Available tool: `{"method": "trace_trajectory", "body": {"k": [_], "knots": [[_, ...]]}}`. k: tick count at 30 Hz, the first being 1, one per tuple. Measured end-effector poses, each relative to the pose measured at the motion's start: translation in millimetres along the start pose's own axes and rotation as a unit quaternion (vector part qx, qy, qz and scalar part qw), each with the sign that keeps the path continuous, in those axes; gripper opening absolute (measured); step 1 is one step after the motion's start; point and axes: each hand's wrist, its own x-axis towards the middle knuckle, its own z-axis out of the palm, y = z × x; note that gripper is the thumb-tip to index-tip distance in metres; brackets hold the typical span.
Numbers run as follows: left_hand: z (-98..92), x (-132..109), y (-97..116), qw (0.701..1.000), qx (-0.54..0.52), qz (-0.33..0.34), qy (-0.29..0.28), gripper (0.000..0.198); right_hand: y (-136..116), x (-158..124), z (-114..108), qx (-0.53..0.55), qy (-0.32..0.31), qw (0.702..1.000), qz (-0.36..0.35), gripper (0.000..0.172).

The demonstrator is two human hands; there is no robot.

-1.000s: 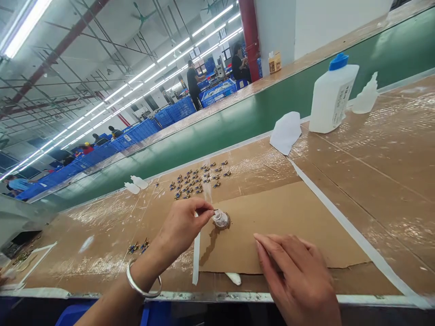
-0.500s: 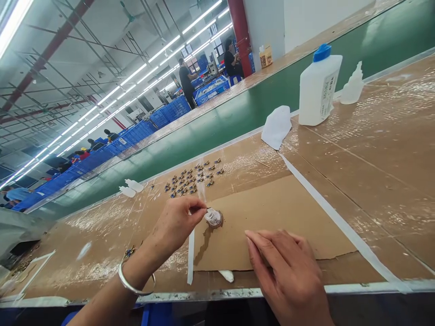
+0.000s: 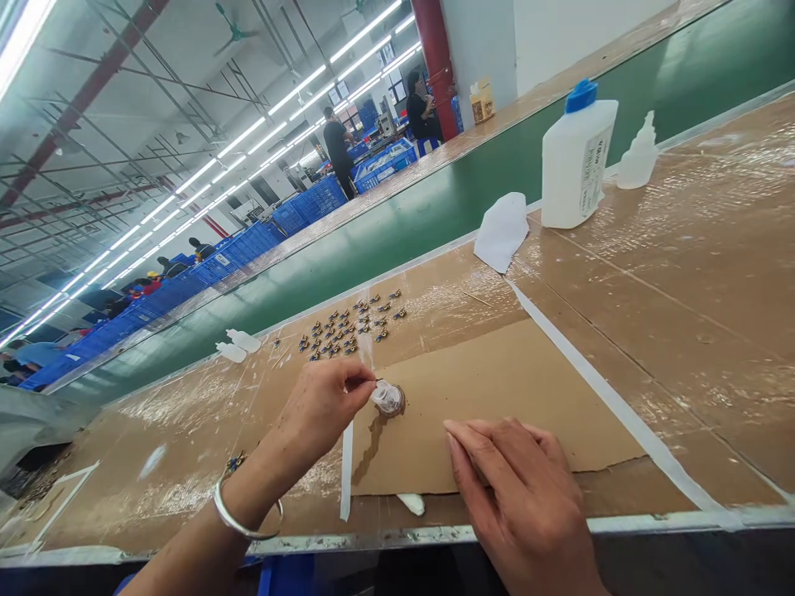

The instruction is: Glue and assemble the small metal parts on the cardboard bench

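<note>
My left hand [image 3: 329,406], with a silver bangle on the wrist, is closed in a pinch. From its fingertips a tiny dark tip sticks out at the rim of a small round cup [image 3: 389,399] of whitish, clear-looking material; what is pinched is mostly hidden. The cup stands on a flat cardboard sheet [image 3: 497,389] beside a dark wet-looking streak [image 3: 371,447]. Over the sheet's near edge rests my right hand [image 3: 518,488], fingers together and thumb against the index finger, with nothing visible in them. Several small blue-and-gold pieces [image 3: 339,331] lie in rows beyond my left hand.
A large white bottle with a blue cap [image 3: 579,161] and a small nozzle bottle [image 3: 638,157] stand at the back right, near a white paper piece [image 3: 502,232]. Two small white bottles [image 3: 242,341] lie at left. Behind runs a green belt [image 3: 397,223]; people work beyond it.
The view has shifted slightly. My left hand keeps its pinch at the cup, and my right hand stays on the cardboard.
</note>
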Motion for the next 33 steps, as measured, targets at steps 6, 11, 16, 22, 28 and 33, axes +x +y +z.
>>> {"method": "trace_trajectory", "body": {"k": [6,11,16,22,28,33], "knots": [[-0.7,-0.5,1.6,1.000,0.009,0.002,-0.005,0.019,1.1,-0.7,0.9,0.008,0.004,1.000,0.001,0.013],[-0.5,-0.4,0.8,1.000,0.022,0.007,-0.009,0.020,2.0,-1.4,-0.1,0.004,0.004,1.000,-0.001,0.013],[-1.4,-0.2,0.6,1.000,0.010,0.000,-0.005,0.019,0.7,-0.1,-0.5,-0.001,0.004,1.000,-0.005,0.013],[-11.2,-16.2,-10.1,0.991,-0.110,-0.068,0.032,0.014,2.9,-0.9,-1.7,-0.008,0.011,1.000,-0.023,0.012],[-20.1,-70.9,-57.2,0.920,-0.299,-0.217,0.130,0.021,9.6,-2.3,-9.7,-0.011,-0.020,0.997,-0.077,0.017],[0.7,-114.7,-92.4,0.854,-0.383,-0.271,0.226,0.023,-30.6,-17.4,30.6,0.073,-0.062,0.986,-0.137,0.013]]}}
